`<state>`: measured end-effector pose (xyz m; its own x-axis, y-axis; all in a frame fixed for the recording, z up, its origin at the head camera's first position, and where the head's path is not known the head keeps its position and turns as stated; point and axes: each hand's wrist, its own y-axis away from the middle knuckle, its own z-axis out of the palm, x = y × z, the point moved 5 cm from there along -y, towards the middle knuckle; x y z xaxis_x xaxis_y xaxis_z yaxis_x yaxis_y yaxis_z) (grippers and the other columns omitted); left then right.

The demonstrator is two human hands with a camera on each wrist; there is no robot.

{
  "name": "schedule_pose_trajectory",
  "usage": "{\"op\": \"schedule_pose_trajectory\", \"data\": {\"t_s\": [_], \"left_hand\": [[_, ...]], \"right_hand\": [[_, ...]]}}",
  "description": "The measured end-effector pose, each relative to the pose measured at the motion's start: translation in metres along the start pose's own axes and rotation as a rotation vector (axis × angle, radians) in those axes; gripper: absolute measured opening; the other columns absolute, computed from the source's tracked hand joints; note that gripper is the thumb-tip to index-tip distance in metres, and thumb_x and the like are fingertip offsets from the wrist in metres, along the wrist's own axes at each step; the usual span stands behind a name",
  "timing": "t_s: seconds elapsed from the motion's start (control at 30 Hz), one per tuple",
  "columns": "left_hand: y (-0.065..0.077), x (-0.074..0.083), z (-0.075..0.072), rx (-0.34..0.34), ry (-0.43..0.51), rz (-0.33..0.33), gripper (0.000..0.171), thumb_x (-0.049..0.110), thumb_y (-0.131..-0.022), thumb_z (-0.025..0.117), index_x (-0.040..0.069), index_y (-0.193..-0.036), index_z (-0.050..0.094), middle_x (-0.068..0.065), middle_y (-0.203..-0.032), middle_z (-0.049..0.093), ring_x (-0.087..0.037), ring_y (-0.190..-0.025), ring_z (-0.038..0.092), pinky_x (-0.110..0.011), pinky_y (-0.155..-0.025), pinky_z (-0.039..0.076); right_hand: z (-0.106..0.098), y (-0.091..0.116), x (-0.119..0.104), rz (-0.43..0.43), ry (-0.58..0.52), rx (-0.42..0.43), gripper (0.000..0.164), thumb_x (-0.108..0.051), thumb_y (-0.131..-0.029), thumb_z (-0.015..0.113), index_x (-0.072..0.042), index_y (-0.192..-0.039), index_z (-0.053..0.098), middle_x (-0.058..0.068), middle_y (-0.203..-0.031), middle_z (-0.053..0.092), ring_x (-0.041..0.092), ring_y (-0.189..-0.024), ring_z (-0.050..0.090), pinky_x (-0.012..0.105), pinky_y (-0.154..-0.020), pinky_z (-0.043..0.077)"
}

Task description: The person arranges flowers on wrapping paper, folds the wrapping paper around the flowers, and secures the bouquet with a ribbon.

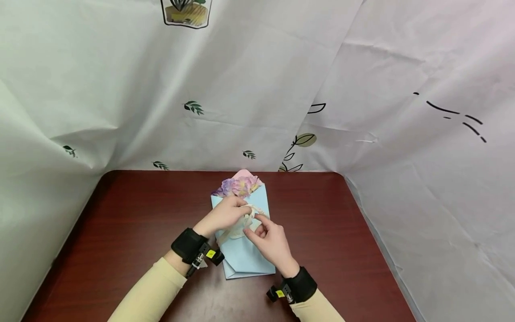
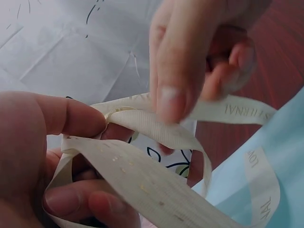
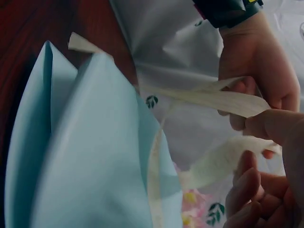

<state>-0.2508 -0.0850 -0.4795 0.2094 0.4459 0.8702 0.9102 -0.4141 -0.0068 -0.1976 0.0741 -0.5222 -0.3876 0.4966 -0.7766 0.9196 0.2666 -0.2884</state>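
A light blue paper bag (image 1: 247,255) lies on the table, a cream ribbon (image 1: 230,235) around it. My left hand (image 1: 225,216) pinches gathered loops of this ribbon (image 2: 156,183) between thumb and fingers, above the bag. My right hand (image 1: 273,241) is close by on the right, fingers curled. In the left wrist view the right thumb (image 2: 172,102) lies over a ribbon strand, slightly blurred, with a fingertip partly hidden behind the loop. The right wrist view shows the ribbon (image 3: 213,100) stretched between bag and hands. Printed letters show on it.
Pink and purple flowers (image 1: 241,185) stick out of the bag's far end, with a pink rounded edge (image 1: 243,173) behind them. The dark red table (image 1: 153,214) meets a white patterned cloth (image 1: 225,134) at the back and sides. Both wrists wear black camera straps (image 1: 299,285).
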Motion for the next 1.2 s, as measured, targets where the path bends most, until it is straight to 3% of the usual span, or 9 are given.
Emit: {"op": "schedule_pose_trajectory", "data": {"t_s": [0.13, 0.27, 0.43, 0.53, 0.77, 0.9, 1.0, 1.1, 1.2], "left_hand": [[0.001, 0.002, -0.001, -0.015, 0.029, -0.013, 0.044, 0.023, -0.098, 0.057, 0.013, -0.058, 0.041, 0.004, -0.055, 0.025, -0.013, -0.047, 0.021, -0.028, -0.049, 0.022], [0.002, 0.001, -0.003, -0.021, 0.031, -0.019, 0.044, 0.026, -0.1, 0.058, 0.013, -0.061, 0.04, 0.005, -0.055, 0.026, -0.011, -0.046, 0.023, -0.027, -0.047, 0.023], [0.007, 0.003, -0.009, -0.028, 0.021, -0.004, 0.02, 0.034, -0.097, 0.067, 0.014, -0.093, 0.068, 0.005, -0.055, 0.031, -0.012, -0.045, 0.028, -0.027, -0.046, 0.025], [0.011, 0.002, -0.015, -0.036, 0.009, -0.007, 0.031, 0.04, -0.092, 0.073, 0.018, -0.115, 0.071, 0.005, -0.055, 0.032, -0.012, -0.045, 0.029, -0.027, -0.045, 0.025], [0.023, -0.007, -0.028, -0.026, -0.017, -0.035, 0.032, 0.05, -0.089, 0.075, 0.029, -0.111, 0.072, 0.002, -0.054, 0.041, -0.017, -0.048, 0.041, -0.028, -0.046, 0.032], [0.028, -0.012, -0.036, 0.005, -0.062, -0.021, 0.023, 0.048, -0.091, 0.074, 0.032, -0.107, 0.073, 0.001, -0.074, 0.062, -0.019, -0.081, 0.062, -0.035, -0.067, 0.051], [0.033, -0.016, -0.044, 0.02, -0.095, -0.002, 0.02, 0.047, -0.092, 0.073, 0.033, -0.106, 0.073, 0.002, -0.093, 0.068, -0.023, -0.118, 0.06, -0.045, -0.094, 0.05], [0.039, -0.021, -0.05, 0.017, -0.117, 0.007, 0.019, 0.045, -0.093, 0.073, 0.031, -0.106, 0.075, 0.006, -0.074, 0.057, -0.018, -0.083, 0.063, -0.036, -0.074, 0.052], [0.045, -0.026, -0.056, 0.02, -0.15, 0.012, 0.016, 0.043, -0.094, 0.072, 0.031, -0.104, 0.077, 0.009, -0.063, 0.048, -0.011, -0.059, 0.043, -0.028, -0.055, 0.038]], "right_hand": [[0.004, -0.005, -0.002, -0.053, -0.034, 0.025, 0.017, -0.038, -0.101, 0.064, -0.023, -0.107, 0.066, -0.008, -0.065, 0.045, 0.007, -0.053, 0.036, 0.029, -0.05, 0.032], [0.0, -0.009, -0.001, -0.024, -0.082, 0.06, 0.017, -0.036, -0.101, 0.064, -0.023, -0.09, 0.064, -0.006, -0.061, 0.04, 0.008, -0.049, 0.032, 0.027, -0.047, 0.027], [-0.012, -0.01, 0.002, 0.047, -0.123, 0.118, 0.016, -0.032, -0.1, 0.067, -0.022, -0.087, 0.065, -0.002, -0.07, 0.046, 0.013, -0.058, 0.039, 0.025, -0.055, 0.031], [-0.02, -0.011, 0.004, 0.067, -0.132, 0.131, 0.014, -0.026, -0.099, 0.068, -0.019, -0.088, 0.066, 0.0, -0.084, 0.052, 0.018, -0.069, 0.044, 0.027, -0.063, 0.034], [-0.036, -0.015, -0.002, 0.152, -0.242, 0.006, 0.017, -0.015, -0.102, 0.061, -0.006, -0.089, 0.065, 0.014, -0.091, 0.065, 0.016, -0.067, 0.048, 0.026, -0.063, 0.037], [-0.046, -0.018, -0.009, 0.164, -0.333, -0.068, 0.017, -0.01, -0.101, 0.061, -0.002, -0.086, 0.06, 0.015, -0.067, 0.057, 0.011, -0.056, 0.043, 0.026, -0.053, 0.035], [-0.044, -0.021, 0.008, 0.157, -0.358, -0.091, 0.019, -0.015, -0.101, 0.064, -0.001, -0.088, 0.06, 0.01, -0.06, 0.05, 0.019, -0.053, 0.044, 0.027, -0.05, 0.037], [-0.046, -0.024, 0.025, 0.159, -0.321, -0.113, 0.017, -0.022, -0.1, 0.066, -0.006, -0.093, 0.065, 0.005, -0.06, 0.047, 0.02, -0.053, 0.044, 0.025, -0.05, 0.037], [-0.054, -0.025, 0.032, 0.147, -0.236, -0.13, 0.017, -0.029, -0.098, 0.069, -0.012, -0.098, 0.07, 0.001, -0.067, 0.054, 0.017, -0.059, 0.048, 0.025, -0.054, 0.04]]}}
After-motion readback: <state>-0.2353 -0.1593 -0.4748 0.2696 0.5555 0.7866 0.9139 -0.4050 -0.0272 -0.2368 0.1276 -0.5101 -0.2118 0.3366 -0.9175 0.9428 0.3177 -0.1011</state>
